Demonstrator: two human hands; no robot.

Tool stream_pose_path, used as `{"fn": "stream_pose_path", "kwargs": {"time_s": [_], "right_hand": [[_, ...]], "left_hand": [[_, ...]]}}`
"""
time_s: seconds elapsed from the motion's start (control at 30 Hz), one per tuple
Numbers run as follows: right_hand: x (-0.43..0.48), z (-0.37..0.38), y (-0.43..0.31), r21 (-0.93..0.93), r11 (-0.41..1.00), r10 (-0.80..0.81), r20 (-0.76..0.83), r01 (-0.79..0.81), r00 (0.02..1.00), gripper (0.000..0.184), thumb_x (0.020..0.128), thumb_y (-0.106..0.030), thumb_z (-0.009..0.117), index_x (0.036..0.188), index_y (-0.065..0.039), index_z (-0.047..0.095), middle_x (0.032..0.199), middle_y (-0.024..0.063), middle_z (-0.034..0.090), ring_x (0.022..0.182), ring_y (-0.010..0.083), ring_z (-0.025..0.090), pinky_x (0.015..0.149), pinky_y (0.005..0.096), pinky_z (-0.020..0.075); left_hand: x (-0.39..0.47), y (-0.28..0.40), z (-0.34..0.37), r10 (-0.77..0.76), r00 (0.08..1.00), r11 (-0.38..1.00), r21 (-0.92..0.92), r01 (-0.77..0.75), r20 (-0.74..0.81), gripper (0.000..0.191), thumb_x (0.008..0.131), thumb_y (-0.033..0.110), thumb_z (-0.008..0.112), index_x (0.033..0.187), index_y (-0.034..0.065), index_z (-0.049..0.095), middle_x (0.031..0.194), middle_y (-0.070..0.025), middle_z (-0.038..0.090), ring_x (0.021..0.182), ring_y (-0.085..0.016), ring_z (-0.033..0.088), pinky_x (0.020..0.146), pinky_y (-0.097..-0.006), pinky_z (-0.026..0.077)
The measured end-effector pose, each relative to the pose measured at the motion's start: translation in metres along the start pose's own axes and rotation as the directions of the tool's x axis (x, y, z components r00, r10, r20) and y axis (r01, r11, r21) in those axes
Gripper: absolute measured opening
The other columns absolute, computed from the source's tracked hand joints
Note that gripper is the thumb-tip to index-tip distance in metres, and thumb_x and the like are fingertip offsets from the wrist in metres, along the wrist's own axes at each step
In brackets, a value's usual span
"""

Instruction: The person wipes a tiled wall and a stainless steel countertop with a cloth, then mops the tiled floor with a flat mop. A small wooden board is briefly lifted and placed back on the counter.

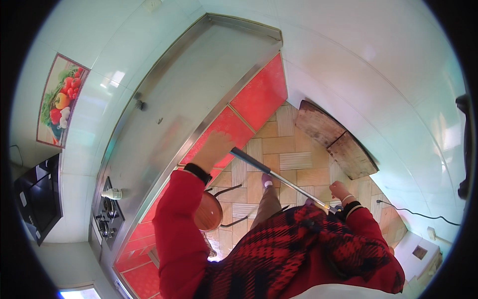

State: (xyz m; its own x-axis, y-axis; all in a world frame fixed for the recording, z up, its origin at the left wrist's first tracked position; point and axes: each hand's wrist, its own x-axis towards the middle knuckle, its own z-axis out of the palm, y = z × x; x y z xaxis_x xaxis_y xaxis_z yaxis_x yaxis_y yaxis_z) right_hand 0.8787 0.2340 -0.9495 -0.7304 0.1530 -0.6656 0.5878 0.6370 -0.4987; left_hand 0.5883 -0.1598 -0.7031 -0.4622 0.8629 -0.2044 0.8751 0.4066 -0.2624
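Note:
My left hand (pixel 214 146), with a dark band at the wrist, is closed around the end of a metal pole (pixel 295 187) near its dark grey grip. The pole slants down to the right across the front of my body and ends in a dark joint beside my plaid clothing; what lies beyond the joint is hidden. My right hand (pixel 339 190) is held curled just above that lower end, apart from the pole, with a light bracelet and a dark band at the wrist. Whether anything is inside its fingers cannot be seen.
A metal countertop (pixel 186 86) over red cabinets (pixel 259 91) runs along the left, with a gas stove (pixel 108 220) and a white bottle (pixel 112 193). A round wooden stool (pixel 209 212) stands by the cabinets. Wooden boards (pixel 336 140) lean at the right wall; a black cable (pixel 418 213) trails there.

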Motion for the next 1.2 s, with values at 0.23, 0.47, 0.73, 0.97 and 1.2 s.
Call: {"fn": "stream_pose_path", "kwargs": {"time_s": [0.23,0.47,0.73,0.97,1.2], "right_hand": [[0.021,0.008,-0.051,-0.438,0.875,-0.169,0.118,0.204,0.979,0.014,0.065,-0.016,0.06,0.064,-0.003,0.065,0.069,0.0177,0.061,0.07,0.0338,0.061,0.063,0.0416,0.05],[0.05,0.03,-0.122,0.334,0.926,0.23,-0.121,-0.178,0.966,0.027,0.072,-0.023,0.049,0.077,-0.001,0.063,0.064,0.0167,0.062,0.065,0.0299,0.063,0.063,0.0375,0.0497],[0.055,0.028,-0.122,0.04,0.994,0.102,-0.079,-0.099,0.992,0.035,0.072,-0.028,0.052,0.093,-0.001,0.06,0.076,0.0196,0.063,0.076,0.0328,0.062,0.071,0.0395,0.0485],[0.034,-0.025,-0.101,-0.122,0.985,-0.118,0.022,0.12,0.993,0.04,0.078,-0.03,0.052,0.106,-0.002,0.055,0.099,0.0204,0.059,0.094,0.0316,0.056,0.083,0.0379,0.0434],[-0.01,-0.038,-0.1,0.198,0.921,-0.322,-0.095,0.335,0.942,0.045,0.089,-0.035,0.042,0.12,-0.002,0.045,0.11,0.0172,0.057,0.101,0.0275,0.054,0.09,0.0338,0.0378]], "left_hand": [[0.041,-0.077,0.034,0.086,0.996,0.996,0.017,-0.085,-0.039,0.006,0.072,0.016,0.052,0.068,0.0175,0.056,0.073,0.0013,0.053,0.078,-0.017,0.052,0.067,-0.0336,0.038],[0.033,-0.141,0.043,0.106,0.993,0.993,0.042,-0.108,0.044,0.015,0.073,0.014,0.052,0.086,0.0128,0.06,0.094,-0.0041,0.052,0.091,-0.019,0.048,0.082,-0.0395,0.039],[0.042,-0.143,0.05,0.094,0.995,0.994,0.048,-0.096,0.039,0.034,0.076,0.015,0.051,0.11,0.0109,0.052,0.106,-0.0062,0.05,0.1,-0.021,0.047,0.087,-0.0452,0.038],[0.03,-0.125,0.026,-0.024,1.0,1.0,-0.002,0.024,0.001,0.047,0.073,0.018,0.056,0.118,0.0078,0.046,0.125,-0.011,0.043,0.117,-0.029,0.039,0.092,-0.0474,0.036],[0.009,0.015,0.077,-0.217,0.942,-0.059,-0.966,0.25,0.257,0.047,0.083,0.029,0.052,0.122,0.0051,0.043,0.126,-0.0194,0.041,0.12,-0.035,0.035,0.099,-0.037,0.03]]}}
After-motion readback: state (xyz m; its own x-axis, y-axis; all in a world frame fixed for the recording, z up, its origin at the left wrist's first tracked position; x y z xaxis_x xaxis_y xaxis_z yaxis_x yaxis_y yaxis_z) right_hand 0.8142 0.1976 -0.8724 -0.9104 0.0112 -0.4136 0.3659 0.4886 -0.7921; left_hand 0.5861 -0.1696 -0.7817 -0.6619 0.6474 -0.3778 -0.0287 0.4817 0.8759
